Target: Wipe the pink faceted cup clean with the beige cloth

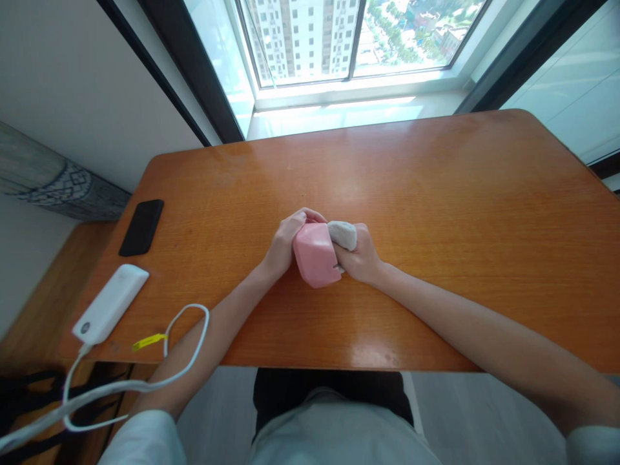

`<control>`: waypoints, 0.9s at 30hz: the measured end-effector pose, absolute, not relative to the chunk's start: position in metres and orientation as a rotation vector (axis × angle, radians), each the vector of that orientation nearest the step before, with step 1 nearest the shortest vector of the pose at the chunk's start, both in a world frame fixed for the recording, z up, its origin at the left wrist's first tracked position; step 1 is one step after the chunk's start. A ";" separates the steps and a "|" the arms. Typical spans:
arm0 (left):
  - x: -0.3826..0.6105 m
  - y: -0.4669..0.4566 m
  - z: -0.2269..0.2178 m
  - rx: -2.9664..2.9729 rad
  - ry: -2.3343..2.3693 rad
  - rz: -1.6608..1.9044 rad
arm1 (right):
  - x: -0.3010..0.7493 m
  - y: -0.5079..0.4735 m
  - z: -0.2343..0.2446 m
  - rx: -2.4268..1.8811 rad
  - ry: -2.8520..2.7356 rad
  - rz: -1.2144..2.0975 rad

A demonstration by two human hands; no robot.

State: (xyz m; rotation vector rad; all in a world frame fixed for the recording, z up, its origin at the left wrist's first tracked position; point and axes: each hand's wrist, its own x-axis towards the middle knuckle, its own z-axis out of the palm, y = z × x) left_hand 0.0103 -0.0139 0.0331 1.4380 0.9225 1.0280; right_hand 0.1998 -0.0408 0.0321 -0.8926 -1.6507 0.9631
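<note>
Cloth [341, 235] bunched in right hand [358, 256] against rounded pink box [316, 256], probably plastic

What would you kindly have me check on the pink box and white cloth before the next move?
1. Pink box held by the left hand: ok, the fingers wrap over its upper edge.
2. White cloth held by the right hand: ok, it is pressed against the box.
3. Inside of the box: cannot tell, it is not visible from this view.
4. Cable off the left forearm: not ok, its loop appears to cross the forearm.
5. Phone away from the hands: ok, it lies near the left end of the table.
</note>
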 end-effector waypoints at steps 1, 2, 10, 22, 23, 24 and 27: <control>0.010 -0.011 0.029 1.422 0.935 1.022 | 0.200 -0.041 0.032 -0.892 -1.652 0.970; 0.010 -0.009 0.026 1.410 0.952 1.046 | 0.200 -0.041 0.032 -0.898 -1.649 0.981; 0.014 -0.021 0.023 1.609 1.073 1.472 | 0.198 -0.041 0.033 -0.953 -1.581 1.078; -0.005 -0.010 0.017 2.832 0.267 1.635 | 0.199 -0.039 0.033 -0.901 -1.657 0.937; -0.004 -0.010 0.016 2.794 0.324 1.614 | 0.198 -0.038 0.033 -0.899 -1.649 0.927; -0.003 -0.010 0.016 2.752 0.382 1.588 | 0.198 -0.038 0.032 -0.899 -1.643 0.915; 0.001 -0.016 0.019 2.627 0.461 1.548 | 0.198 -0.037 0.031 -0.918 -1.629 0.894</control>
